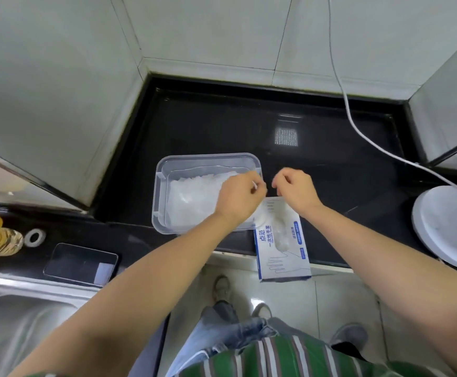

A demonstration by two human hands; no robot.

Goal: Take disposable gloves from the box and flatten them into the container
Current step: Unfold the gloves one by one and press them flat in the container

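L hand [239, 197], R hand [296, 190] curled at right rim of container [162, 170]; grip on glove unclear; cling may lift stack [192, 197].

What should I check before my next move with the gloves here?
1. Grip: left hand and right hand each seem to pinch a thin clear glove between them: ok.
2. Glove spread flat: cannot tell, the film is too faint.
3. Container open, sitting on the countertop: ok.
4. Stack already inside lies roughly flat, with room above: ok.
5. Glove box hangs over the countertop's front edge: not ok, it could tip; probably worth pushing back.
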